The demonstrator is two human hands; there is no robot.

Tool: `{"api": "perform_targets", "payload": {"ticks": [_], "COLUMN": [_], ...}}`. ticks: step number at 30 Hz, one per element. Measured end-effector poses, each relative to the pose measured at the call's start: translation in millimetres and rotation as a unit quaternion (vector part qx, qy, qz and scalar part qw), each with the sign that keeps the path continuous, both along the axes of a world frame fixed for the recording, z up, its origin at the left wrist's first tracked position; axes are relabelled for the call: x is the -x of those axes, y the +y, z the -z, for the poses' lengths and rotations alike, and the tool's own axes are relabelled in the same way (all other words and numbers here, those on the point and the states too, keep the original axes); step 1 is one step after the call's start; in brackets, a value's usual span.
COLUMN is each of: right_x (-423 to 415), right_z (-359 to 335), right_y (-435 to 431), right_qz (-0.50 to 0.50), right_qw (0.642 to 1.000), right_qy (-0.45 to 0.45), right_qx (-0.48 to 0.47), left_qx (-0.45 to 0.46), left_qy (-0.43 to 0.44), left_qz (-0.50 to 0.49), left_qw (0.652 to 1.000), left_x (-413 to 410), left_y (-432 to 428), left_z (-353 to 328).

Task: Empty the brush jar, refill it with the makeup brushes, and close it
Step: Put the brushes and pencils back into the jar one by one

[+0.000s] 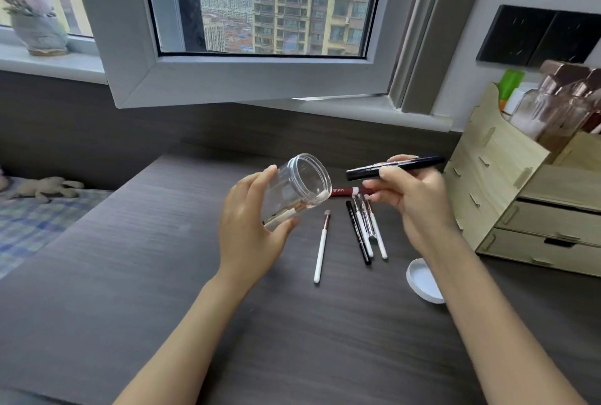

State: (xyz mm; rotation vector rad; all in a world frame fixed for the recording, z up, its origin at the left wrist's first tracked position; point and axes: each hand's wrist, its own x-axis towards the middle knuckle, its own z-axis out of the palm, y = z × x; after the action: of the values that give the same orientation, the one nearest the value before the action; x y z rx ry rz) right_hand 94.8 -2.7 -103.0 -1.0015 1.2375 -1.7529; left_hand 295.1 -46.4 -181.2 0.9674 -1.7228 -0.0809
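Currently the left hand (250, 229) is wrapped around a clear plastic jar (294, 188), thumb on the near side and fingers curled round the far side, holding it above the dark desk (162, 274) and tilted so the open mouth faces right. One white-handled brush (304, 206) lies inside the jar, bristles at the mouth. The right hand (413, 196), just right of the jar, pinches a black pen-shaped tube (393, 167) between thumb and fingertips, level, its left end near the jar rim but not in it. The same hand's lower fingers also have hold of a dark red pencil (346, 190) that points at the jar mouth; can't tell if it touches the rim. On the desk below the hands: a single white brush (321, 248) lying alone, and just right of it a loose cluster (366, 229) of white-handled brushes and a black liner, touching or overlapping. The white jar lid (422, 279) lies upturned near the right forearm. A wooden drawer organizer (520, 196) sits at the far right.
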Motion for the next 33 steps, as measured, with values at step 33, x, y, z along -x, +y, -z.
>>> {"api": "perform_targets", "payload": {"ticks": [33], "right_x": [80.9], "right_z": [79.2], "right_y": [-116.0], "right_qz": [0.042], "right_qw": [0.692], "right_qy": [0.684], "right_qx": [-0.227], "left_qx": [-0.034], "left_qy": [-0.001], "left_qz": [-0.027], "left_qw": [0.999], "left_x": [-4.3], "left_y": [-8.5], "left_z": [3.8]}}
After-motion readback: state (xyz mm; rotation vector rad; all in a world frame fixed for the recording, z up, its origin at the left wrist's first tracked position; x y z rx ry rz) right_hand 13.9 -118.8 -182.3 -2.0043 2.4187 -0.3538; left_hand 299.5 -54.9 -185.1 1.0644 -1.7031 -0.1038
